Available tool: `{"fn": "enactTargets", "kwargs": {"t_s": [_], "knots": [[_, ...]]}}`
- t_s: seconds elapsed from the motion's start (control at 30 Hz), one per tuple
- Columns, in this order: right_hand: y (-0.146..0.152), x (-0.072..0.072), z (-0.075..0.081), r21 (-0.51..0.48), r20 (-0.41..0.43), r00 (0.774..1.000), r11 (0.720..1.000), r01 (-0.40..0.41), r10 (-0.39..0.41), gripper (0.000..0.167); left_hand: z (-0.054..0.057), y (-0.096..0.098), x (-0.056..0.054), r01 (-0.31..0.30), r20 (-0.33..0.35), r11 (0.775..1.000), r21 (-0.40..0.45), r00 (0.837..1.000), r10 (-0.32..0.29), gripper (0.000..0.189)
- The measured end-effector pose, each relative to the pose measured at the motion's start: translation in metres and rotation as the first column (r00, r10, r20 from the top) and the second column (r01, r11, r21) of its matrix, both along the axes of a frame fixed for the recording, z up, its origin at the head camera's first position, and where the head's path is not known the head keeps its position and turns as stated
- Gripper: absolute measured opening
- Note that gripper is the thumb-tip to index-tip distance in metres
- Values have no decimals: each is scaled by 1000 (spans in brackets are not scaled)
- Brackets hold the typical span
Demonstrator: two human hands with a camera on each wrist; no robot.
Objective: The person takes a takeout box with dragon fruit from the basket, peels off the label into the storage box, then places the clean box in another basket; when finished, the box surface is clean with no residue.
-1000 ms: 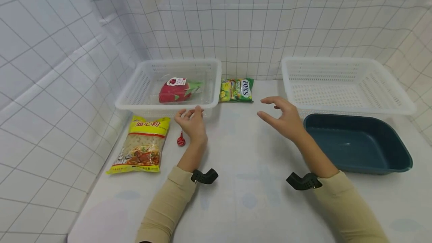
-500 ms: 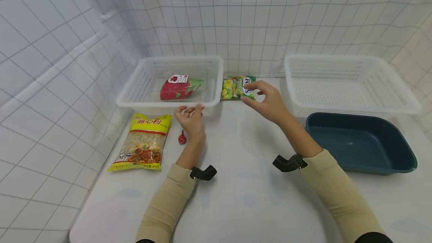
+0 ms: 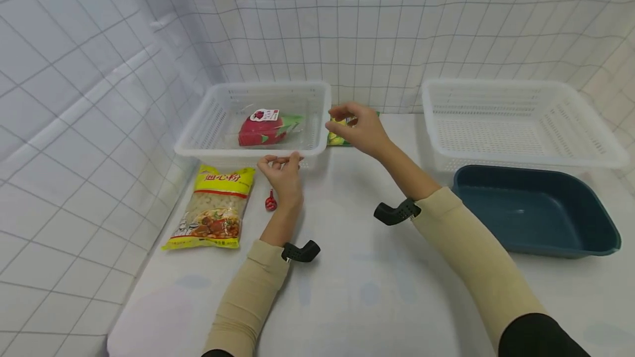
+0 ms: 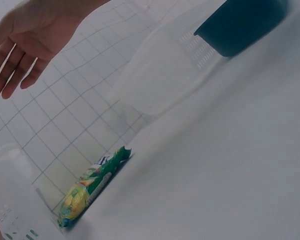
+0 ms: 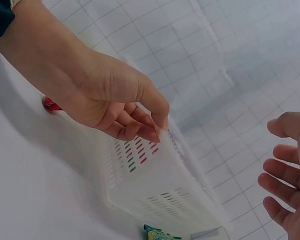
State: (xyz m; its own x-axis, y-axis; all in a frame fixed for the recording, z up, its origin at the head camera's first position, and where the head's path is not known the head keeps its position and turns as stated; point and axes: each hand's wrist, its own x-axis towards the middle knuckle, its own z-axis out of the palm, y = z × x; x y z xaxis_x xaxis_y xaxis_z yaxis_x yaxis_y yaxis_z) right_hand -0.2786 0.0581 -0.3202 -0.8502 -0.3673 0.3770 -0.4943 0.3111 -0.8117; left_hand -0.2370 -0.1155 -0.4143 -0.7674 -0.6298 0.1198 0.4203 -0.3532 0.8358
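Observation:
My left hand (image 3: 286,180) pinches the front rim of the left white plastic basket (image 3: 213,153), with the thumb over the edge and the other fingers curled below, as the right wrist view shows. In that basket lies a red dragon fruit (image 3: 260,130) in clear wrap with a label. My right hand (image 3: 364,131) is raised beside the basket's right end, its fingers apart and nothing between them. Behind it, partly hidden in the head view, a green-and-yellow Fox's candy bag (image 4: 90,187) lies against the basket's side.
Left of my left forearm lie a yellow pasta bag (image 3: 213,208) and a red-wrapped lollipop (image 3: 270,201). A second white basket (image 3: 521,162) stands at the back right, with a dark teal tub (image 3: 531,211) in front of it. Tiled-pattern sheeting rises behind and on the left.
My right hand has moved left, past the candy bag, to the left basket's right end. My left hand has stayed at the basket's front rim.

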Motion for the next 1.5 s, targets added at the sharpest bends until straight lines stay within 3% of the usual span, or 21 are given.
{"fn": "enactTargets", "kwargs": {"t_s": [0.13, 0.3, 0.6, 0.83, 0.97, 1.07, 1.17, 1.23, 1.5], "knots": [[-7, -9, 2, 7, 127, 992, 1000, 20, -21, 37, 0, 2, 2, 7, 0, 1000, 3, 1000, -7, 48], [-20, -21, 5, -40, 274, 961, 997, 60, -46, 36, 1, 3, 4, 14, -5, 1000, 1, 1000, -14, 48], [-50, -33, 1, -166, 415, 908, 978, 125, -46, 34, -1, 7, 8, -34, 4, 996, -81, 999, 35, 45], [-60, -35, -8, -136, 480, 873, 976, 167, -82, 40, -3, 10, 10, -11, 34, 997, -78, 999, 14, 46], [-66, -34, -7, -79, 531, 841, 982, 173, -105, 51, -4, 10, 11, -3, 57, 997, -82, 998, 7, 43], [-73, -33, -2, -86, 602, 796, 985, 152, -70, 57, -3, 8, 12, 2, 68, 996, -89, 998, 4, 41], [-81, -32, 3, -145, 664, 748, 981, 132, -2, 51, -2, 5, 14, 8, 66, 996, -92, 998, -2, 38], [-85, -31, 5, -172, 686, 727, 976, 135, 21, 44, -1, 4, 15, 15, 65, 995, -94, 998, -9, 37], [-100, -34, -2, -225, 725, 688, 951, 213, 18, 43, -1, 3, 13, 23, 67, 996, -89, 998, -17, 35]]}}
